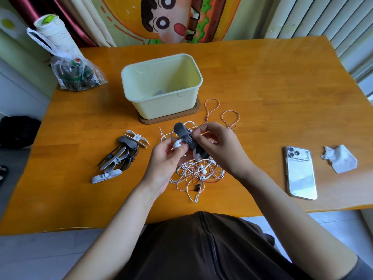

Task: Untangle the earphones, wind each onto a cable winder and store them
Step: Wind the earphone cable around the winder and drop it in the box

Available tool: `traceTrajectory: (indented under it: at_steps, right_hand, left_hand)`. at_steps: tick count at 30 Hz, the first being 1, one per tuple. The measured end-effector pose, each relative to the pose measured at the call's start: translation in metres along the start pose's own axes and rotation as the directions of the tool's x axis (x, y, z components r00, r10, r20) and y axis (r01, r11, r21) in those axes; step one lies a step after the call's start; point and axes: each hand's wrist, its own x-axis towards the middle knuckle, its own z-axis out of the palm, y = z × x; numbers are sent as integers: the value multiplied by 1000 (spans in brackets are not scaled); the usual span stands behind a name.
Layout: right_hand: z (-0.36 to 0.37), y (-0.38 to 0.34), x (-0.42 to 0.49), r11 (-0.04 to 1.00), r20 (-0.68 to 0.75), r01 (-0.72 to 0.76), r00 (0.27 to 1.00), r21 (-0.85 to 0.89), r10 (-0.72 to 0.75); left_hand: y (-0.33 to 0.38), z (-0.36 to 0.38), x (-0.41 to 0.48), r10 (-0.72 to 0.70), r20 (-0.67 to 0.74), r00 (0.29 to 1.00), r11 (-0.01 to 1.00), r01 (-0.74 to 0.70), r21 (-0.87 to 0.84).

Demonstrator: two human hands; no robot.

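My left hand (168, 158) pinched a loop of white cable between thumb and fingers. My right hand (219, 147) gripped a dark grey winder (184, 136) at its waist. The two met just above the tangle (196, 174).

I judged this to be the winding step for one earphone. The cable was at the winder, but I could not tell how many turns lay on it, nor whether that cable was free of the heap.

The tangle of white and reddish leads lay on the table (262, 81) under my wrists, with loops trailing toward the bin (165, 107). The bin stood just beyond on a brown base. Something small lay in its bottom, too dim to name. Spare winders (121, 154) sat to the left, apart from the tangle.

Next, I thought, the right hand needed to hold the winder steady while the left fed cable round the waist under light tension, watching for snags in the heap below.
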Motion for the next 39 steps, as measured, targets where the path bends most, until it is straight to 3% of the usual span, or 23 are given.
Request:
traceTrajectory:
  at_steps: [7,11,15,17,20,25,30,33,36,39]
  right_hand:
    - [3,2,5,991,-21,-33,999,133,36]
    - [10,6,10,994,-82,-37,996,99,46]
    - [15,9,15,995,27,-50,998,85,48]
    - [17,14,22,996,68,-63,996,59,59]
    - [18,18,37,997,51,-72,996,20,71]
    - [15,21,81,992,13,-120,993,27,119]
    - [9,11,144,993,-64,-112,992,-35,110]
    - [14,4,190,984,-55,-97,994,-152,89]
    - [27,5,234,956,0,-116,993,-268,120]
    - [43,17,272,907,83,-188,969,-377,235]
  left_hand:
    - [1,0,8,4,-61,998,1000,-5,-14]
    - [1,4,16,-13,-137,990,998,5,-59]
    - [2,1,28,-46,-171,984,989,21,-144]
    - [4,-3,35,-44,-195,980,998,33,-61]
    - [6,-9,49,29,-215,976,974,21,226]
    - [18,-27,82,196,-63,979,801,-123,586]
    - [32,-55,127,363,-19,932,396,-136,908]
    - [41,-68,151,297,-20,955,211,-45,977]
    - [43,-78,167,234,-25,972,134,-6,991]
    - [41,-82,175,254,-2,967,158,-40,987]
